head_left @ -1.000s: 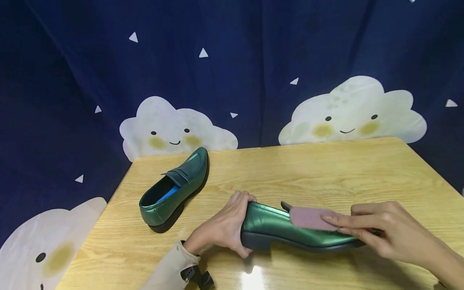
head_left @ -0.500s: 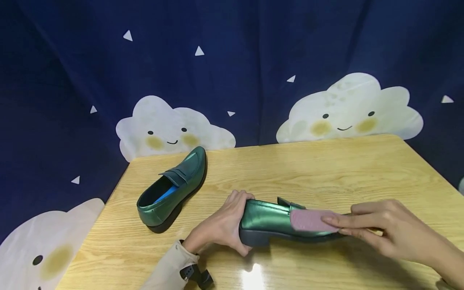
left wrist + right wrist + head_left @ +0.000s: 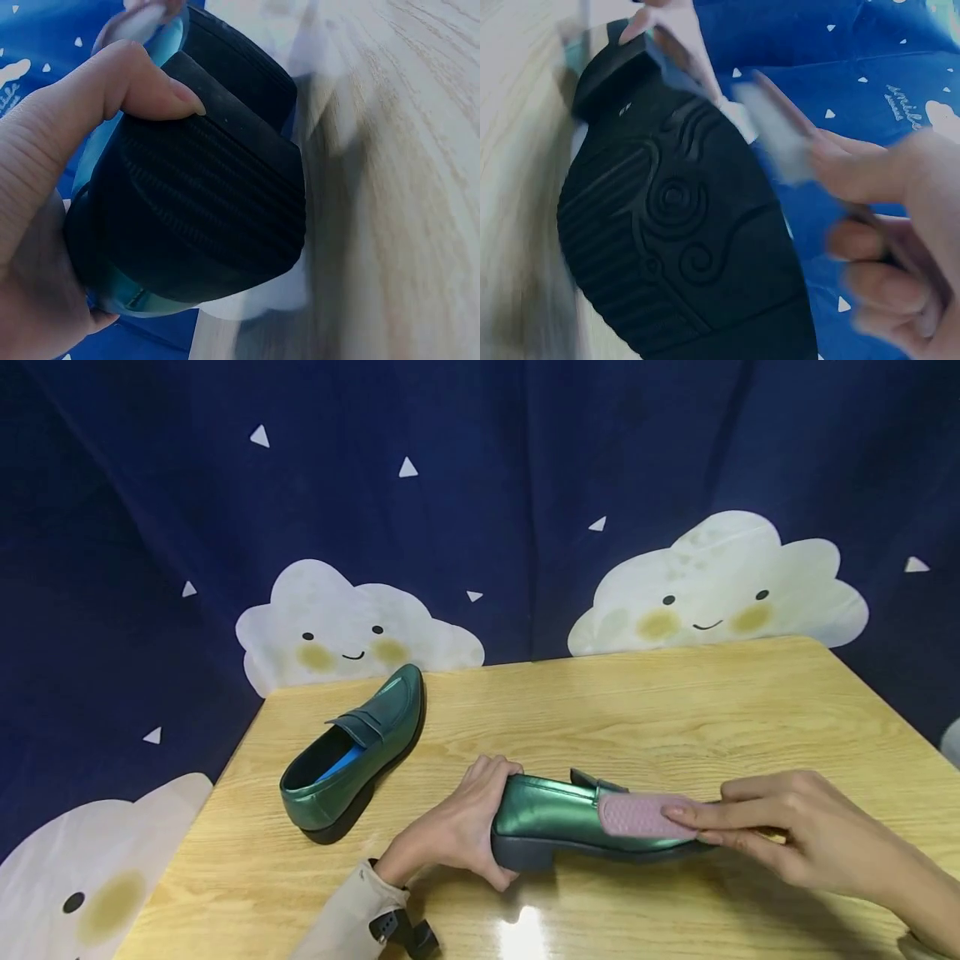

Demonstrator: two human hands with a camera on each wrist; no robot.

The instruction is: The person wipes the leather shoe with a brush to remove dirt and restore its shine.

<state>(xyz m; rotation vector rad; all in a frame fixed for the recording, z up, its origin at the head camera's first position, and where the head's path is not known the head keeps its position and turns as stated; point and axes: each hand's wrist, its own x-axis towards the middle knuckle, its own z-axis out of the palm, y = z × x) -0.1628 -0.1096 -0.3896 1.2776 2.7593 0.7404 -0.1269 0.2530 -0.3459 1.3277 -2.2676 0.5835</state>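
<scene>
A shiny green loafer (image 3: 543,814) with a dark sole is held on its side edge over the table, heel to the left and toe to the right. My left hand (image 3: 467,822) grips it around the heel; in the left wrist view, the thumb presses the black heel block (image 3: 202,202). My right hand (image 3: 806,831) pinches a pink brush (image 3: 633,816) with a textured back, which overlaps the shoe's front upper. Blurred pale bristles (image 3: 776,135) show beside the patterned sole (image 3: 682,210) in the right wrist view. The brush hides part of the toe.
A matching green loafer (image 3: 390,714) with a blue patch inside stands upright at the left of the wooden table (image 3: 675,710). Behind the table hangs a dark blue curtain (image 3: 480,485) with smiling clouds. A black device (image 3: 405,935) is strapped at the left wrist.
The held loafer has turned a little, its strap now showing more and its toe sitting higher behind the brush. The brush stays nearly in place; the whole head view has shifted slightly.
</scene>
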